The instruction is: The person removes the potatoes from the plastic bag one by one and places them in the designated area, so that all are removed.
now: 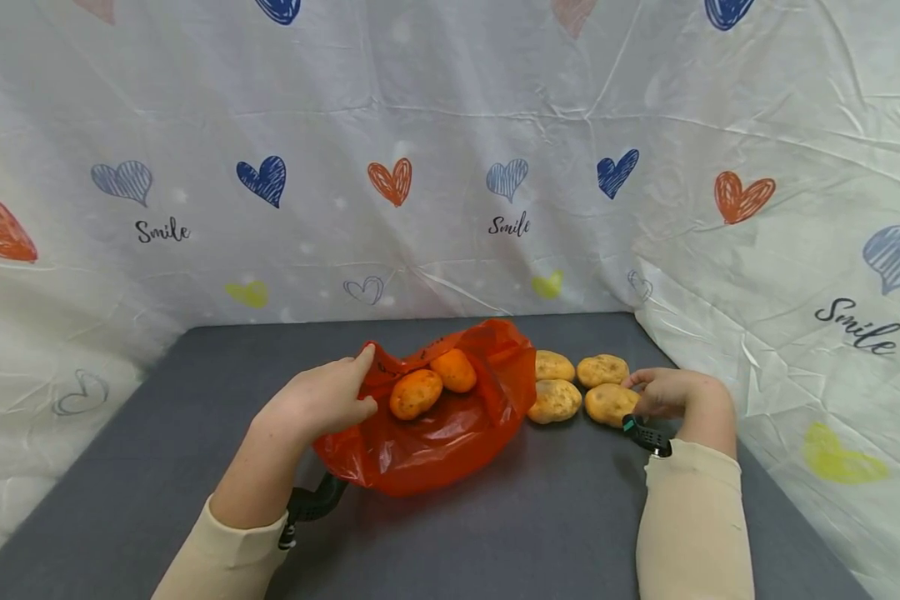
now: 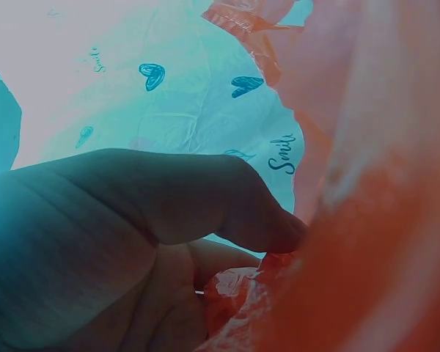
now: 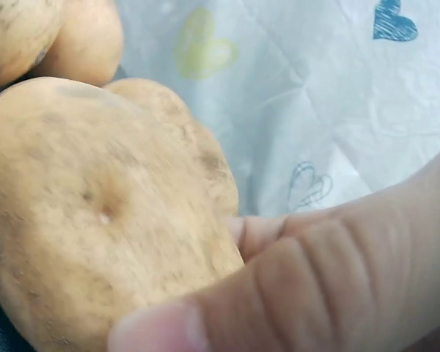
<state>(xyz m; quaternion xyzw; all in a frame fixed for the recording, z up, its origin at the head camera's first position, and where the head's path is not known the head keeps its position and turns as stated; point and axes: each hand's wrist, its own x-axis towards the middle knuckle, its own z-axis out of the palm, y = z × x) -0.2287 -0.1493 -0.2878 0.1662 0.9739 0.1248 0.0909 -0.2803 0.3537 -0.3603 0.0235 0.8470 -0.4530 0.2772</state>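
A red plastic bag lies with its mouth facing up, and two potatoes show inside it. My left hand pinches the bag's left rim between thumb and fingers; the left wrist view shows the red film there. To the right of the bag my right hand grips the near right potato. In the right wrist view the thumb lies along one side of that potato, with fingers partly hidden behind it. Beside it are several other potatoes, partly covered by the bag on the left.
A dark grey table lies under everything. White sheeting printed with hearts and "Smile" hangs behind and along both sides. A black wrist strap is on the right wrist, and a dark device on the left.
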